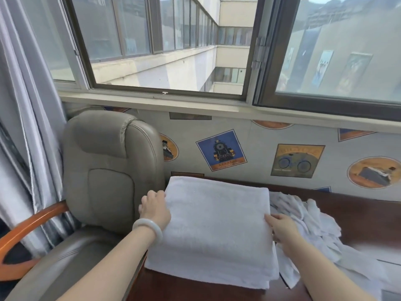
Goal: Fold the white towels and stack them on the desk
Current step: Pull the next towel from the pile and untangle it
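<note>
A folded white towel (217, 229) lies flat on the dark wooden desk (358, 216), a thick rectangle with layered edges at its near side. My left hand (154, 208), with a pale bangle on the wrist, rests at the towel's left edge, fingers curled at its far left corner. My right hand (282, 230) touches the towel's right edge with its fingers fairly straight. To the right lies a crumpled heap of white cloth (314, 224), partly under my right hand.
A grey leather armchair (108, 170) with an orange wooden armrest stands close against the desk's left side. Behind the desk is a wall with poster prints, a window sill and an open window. Grey curtains hang at the far left.
</note>
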Demonstrator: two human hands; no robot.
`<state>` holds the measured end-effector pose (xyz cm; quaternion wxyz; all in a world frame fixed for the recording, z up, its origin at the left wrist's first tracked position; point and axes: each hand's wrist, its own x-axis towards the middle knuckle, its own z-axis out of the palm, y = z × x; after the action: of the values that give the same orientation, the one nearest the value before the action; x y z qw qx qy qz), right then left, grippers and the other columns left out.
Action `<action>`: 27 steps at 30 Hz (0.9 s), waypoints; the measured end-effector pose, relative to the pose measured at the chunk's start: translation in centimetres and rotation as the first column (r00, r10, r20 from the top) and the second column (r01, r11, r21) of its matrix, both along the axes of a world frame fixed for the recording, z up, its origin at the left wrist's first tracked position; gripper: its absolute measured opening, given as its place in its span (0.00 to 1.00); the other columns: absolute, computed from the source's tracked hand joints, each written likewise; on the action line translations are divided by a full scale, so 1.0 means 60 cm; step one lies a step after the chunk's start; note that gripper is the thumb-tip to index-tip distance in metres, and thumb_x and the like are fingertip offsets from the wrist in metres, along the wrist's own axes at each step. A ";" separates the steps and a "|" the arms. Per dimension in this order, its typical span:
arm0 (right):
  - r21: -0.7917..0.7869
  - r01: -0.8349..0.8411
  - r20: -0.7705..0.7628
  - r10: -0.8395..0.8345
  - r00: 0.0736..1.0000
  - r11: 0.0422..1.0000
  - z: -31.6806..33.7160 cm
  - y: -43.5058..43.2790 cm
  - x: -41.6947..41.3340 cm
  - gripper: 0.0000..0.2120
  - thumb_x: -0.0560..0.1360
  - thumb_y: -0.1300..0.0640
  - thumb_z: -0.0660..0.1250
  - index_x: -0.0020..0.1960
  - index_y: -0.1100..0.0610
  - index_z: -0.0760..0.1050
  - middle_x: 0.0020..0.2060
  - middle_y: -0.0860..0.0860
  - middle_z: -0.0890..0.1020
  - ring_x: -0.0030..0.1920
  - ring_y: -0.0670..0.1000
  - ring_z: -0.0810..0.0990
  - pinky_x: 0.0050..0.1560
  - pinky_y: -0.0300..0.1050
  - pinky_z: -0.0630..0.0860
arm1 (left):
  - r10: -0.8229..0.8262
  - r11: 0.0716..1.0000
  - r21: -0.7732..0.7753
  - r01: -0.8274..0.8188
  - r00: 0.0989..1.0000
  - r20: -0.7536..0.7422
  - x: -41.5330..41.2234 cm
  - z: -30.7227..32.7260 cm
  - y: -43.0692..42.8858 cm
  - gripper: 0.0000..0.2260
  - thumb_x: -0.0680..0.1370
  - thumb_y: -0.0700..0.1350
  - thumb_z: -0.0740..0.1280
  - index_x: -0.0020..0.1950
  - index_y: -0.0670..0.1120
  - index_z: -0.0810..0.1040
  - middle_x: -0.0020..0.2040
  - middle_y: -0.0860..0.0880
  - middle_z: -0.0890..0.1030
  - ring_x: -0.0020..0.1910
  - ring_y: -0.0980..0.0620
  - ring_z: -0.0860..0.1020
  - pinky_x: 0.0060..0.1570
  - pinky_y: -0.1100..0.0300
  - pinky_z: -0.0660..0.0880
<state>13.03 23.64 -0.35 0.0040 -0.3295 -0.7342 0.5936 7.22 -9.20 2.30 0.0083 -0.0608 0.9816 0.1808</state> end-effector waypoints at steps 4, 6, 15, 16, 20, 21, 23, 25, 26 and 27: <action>-0.059 0.044 -0.010 -0.045 0.999 0.997 0.004 0.035 0.033 0.09 0.80 0.58 0.64 0.58 0.62 0.74 0.41 0.55 0.78 0.38 0.52 0.76 0.34 0.41 0.75 | -0.287 0.947 0.091 0.308 0.938 -0.193 0.042 0.008 0.120 0.19 0.79 0.40 0.62 0.70 0.49 0.69 0.66 0.50 0.68 0.67 0.48 0.66 0.65 0.57 0.62; -0.078 0.070 0.000 -0.070 0.998 0.995 -0.002 0.067 0.057 0.09 0.80 0.59 0.64 0.58 0.61 0.74 0.38 0.55 0.77 0.36 0.51 0.75 0.32 0.40 0.75 | -0.412 0.873 0.171 0.457 0.877 -0.247 0.072 0.001 0.190 0.17 0.79 0.40 0.63 0.68 0.49 0.71 0.64 0.50 0.68 0.66 0.49 0.66 0.64 0.61 0.62; -0.213 0.249 0.014 -0.252 0.968 0.945 -0.044 0.271 0.159 0.07 0.79 0.61 0.66 0.55 0.63 0.75 0.39 0.57 0.75 0.37 0.52 0.73 0.39 0.43 0.74 | -0.721 0.660 0.195 0.725 0.685 -0.108 0.140 -0.065 0.471 0.15 0.80 0.42 0.62 0.66 0.51 0.73 0.64 0.53 0.70 0.63 0.54 0.69 0.66 0.60 0.63; -0.213 0.248 0.012 -0.252 0.968 0.945 -0.048 0.292 0.160 0.07 0.79 0.62 0.66 0.56 0.63 0.74 0.39 0.57 0.75 0.37 0.52 0.73 0.39 0.44 0.74 | -0.722 0.667 0.201 0.717 0.689 -0.064 0.138 -0.073 0.495 0.15 0.80 0.43 0.61 0.67 0.50 0.72 0.65 0.52 0.70 0.64 0.53 0.69 0.66 0.60 0.64; -0.016 0.238 0.077 -0.236 0.969 0.971 -0.076 0.366 0.163 0.14 0.77 0.61 0.68 0.62 0.60 0.74 0.50 0.55 0.78 0.46 0.54 0.77 0.53 0.54 0.78 | -0.678 0.724 0.271 0.635 0.728 0.104 0.137 -0.100 0.572 0.16 0.81 0.45 0.62 0.69 0.46 0.70 0.67 0.49 0.67 0.64 0.50 0.71 0.61 0.60 0.69; 0.083 0.216 0.102 -0.224 0.969 0.973 -0.089 0.394 0.165 0.17 0.76 0.60 0.68 0.64 0.58 0.73 0.55 0.55 0.77 0.49 0.54 0.76 0.52 0.53 0.77 | -0.662 0.741 0.268 0.616 0.736 0.140 0.141 -0.115 0.599 0.16 0.81 0.45 0.63 0.68 0.46 0.70 0.66 0.48 0.67 0.63 0.49 0.71 0.60 0.60 0.70; 0.245 0.117 0.164 -0.160 0.973 0.963 -0.114 0.450 0.172 0.23 0.75 0.58 0.69 0.69 0.55 0.70 0.63 0.55 0.73 0.56 0.56 0.74 0.54 0.50 0.74 | -0.621 0.781 0.245 0.574 0.752 0.221 0.154 -0.145 0.662 0.16 0.80 0.46 0.65 0.67 0.46 0.70 0.65 0.47 0.69 0.61 0.48 0.72 0.60 0.59 0.70; 0.363 -0.031 0.202 -0.047 0.978 0.931 -0.143 0.497 0.169 0.29 0.74 0.55 0.70 0.73 0.53 0.66 0.70 0.54 0.69 0.67 0.58 0.69 0.65 0.53 0.70 | -0.597 0.800 0.275 0.533 0.756 0.270 0.172 -0.172 0.720 0.18 0.79 0.48 0.66 0.66 0.46 0.69 0.66 0.47 0.68 0.62 0.48 0.71 0.62 0.57 0.69; 0.402 -0.124 0.224 0.034 0.974 0.907 -0.149 0.512 0.168 0.32 0.74 0.53 0.70 0.75 0.51 0.63 0.74 0.53 0.66 0.71 0.58 0.65 0.70 0.53 0.66 | -0.593 0.803 0.280 0.526 0.750 0.292 0.181 -0.183 0.748 0.20 0.78 0.49 0.66 0.68 0.47 0.67 0.67 0.48 0.67 0.64 0.48 0.70 0.64 0.56 0.69; 0.436 -0.215 0.227 0.124 0.966 0.874 -0.162 0.527 0.164 0.34 0.75 0.52 0.70 0.77 0.51 0.60 0.76 0.52 0.62 0.74 0.58 0.61 0.72 0.51 0.61 | -0.598 0.801 0.267 0.536 0.736 0.316 0.190 -0.195 0.776 0.22 0.78 0.49 0.66 0.70 0.47 0.65 0.68 0.47 0.65 0.67 0.48 0.68 0.66 0.54 0.67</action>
<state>22.88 55.23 -10.10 -0.0418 -0.3093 -0.8760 0.3677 18.64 37.37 -9.39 0.2606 0.2086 0.9139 0.2312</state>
